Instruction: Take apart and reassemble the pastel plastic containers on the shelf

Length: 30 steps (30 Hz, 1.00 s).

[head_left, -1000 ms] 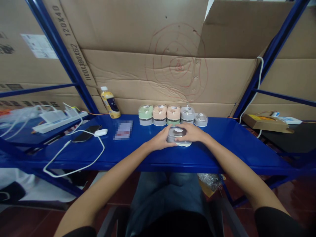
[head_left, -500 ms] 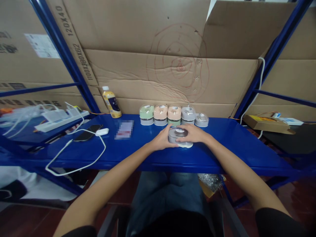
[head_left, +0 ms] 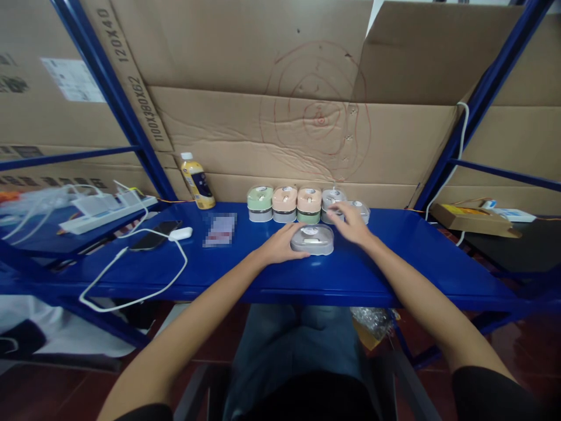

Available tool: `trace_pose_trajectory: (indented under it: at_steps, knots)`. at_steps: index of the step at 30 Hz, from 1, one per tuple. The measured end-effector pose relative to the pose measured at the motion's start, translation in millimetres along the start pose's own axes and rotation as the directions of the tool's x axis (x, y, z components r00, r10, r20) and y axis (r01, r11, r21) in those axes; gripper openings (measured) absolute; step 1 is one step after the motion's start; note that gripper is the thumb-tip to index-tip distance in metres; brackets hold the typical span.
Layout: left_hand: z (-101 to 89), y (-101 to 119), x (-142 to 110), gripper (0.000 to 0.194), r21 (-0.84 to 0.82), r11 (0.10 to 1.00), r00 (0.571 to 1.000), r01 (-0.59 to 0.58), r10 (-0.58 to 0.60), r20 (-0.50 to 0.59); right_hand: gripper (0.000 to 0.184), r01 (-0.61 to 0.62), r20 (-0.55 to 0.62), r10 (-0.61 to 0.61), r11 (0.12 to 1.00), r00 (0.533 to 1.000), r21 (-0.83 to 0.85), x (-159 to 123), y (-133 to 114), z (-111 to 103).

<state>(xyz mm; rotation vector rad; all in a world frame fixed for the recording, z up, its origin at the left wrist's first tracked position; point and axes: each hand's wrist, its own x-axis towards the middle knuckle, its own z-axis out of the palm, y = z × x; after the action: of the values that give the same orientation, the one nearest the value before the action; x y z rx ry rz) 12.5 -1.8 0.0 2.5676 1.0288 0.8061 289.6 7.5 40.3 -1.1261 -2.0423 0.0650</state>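
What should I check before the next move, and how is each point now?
1. Left hand on the front grey box: ok, at its left end.
2. Right hand off this box: ok, apart.
3. Right hand clear of the back boxes: cannot tell, it overlaps them in view.
4. Front grey box standing on the blue table: ok.
5. White cable inside the table edge: not ok, its loop hangs over the front.

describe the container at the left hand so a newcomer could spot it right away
Find the blue table in front of the cardboard wall, then the row of containers along its back. Just forward of them, against the left hand, sits a grey container with a pale label on top. Unlike its neighbours, it stands outside the row.
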Motion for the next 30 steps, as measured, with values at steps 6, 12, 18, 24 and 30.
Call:
trace_pose_trajectory:
  at_steps: [6, 12, 18, 24, 30]
  knots:
    - [-3.8, -0.1, 1.1, 0.086, 0.241, 0.958, 0.986, 0.153, -0.132, -0.104, 0.063, -0.507, -0.193, 0.469, 0.811, 0.862, -0.291, 2.0, 66.7, -33.7]
    - [-4.0, 1.3, 1.6, 0.07, 0.401, 0.909, 0.987, 0.117, -0.061, -0.15, 0.081, -0.553, -0.097, 0.58, 0.696, 0.809, -0.457, 1.8, 88.1, -16.3]
    - [-4.7, 4.2, -1.2, 0.066, 0.463, 0.876, 0.984, 0.134, -0.061, -0.17, 0.073, -0.637, -0.108, 0.689, 0.584, 0.717, -0.503, 12.1, 82.4, -23.3]
    - [-1.9, 4.1, -0.5, 0.058, 0.446, 0.89, 0.974, 0.096, 0.01, -0.228, 0.091, -0.716, -0.154, 0.747, 0.526, 0.647, -0.458, 10.4, 76.6, -42.1]
    - [-3.3, 13.2, -0.8, 0.035, 0.39, 0.916, 0.922, -0.089, 0.224, -0.316, 0.068, -0.546, 0.227, 0.756, 0.614, 0.614, -0.57, 8.0, 75.4, -79.4]
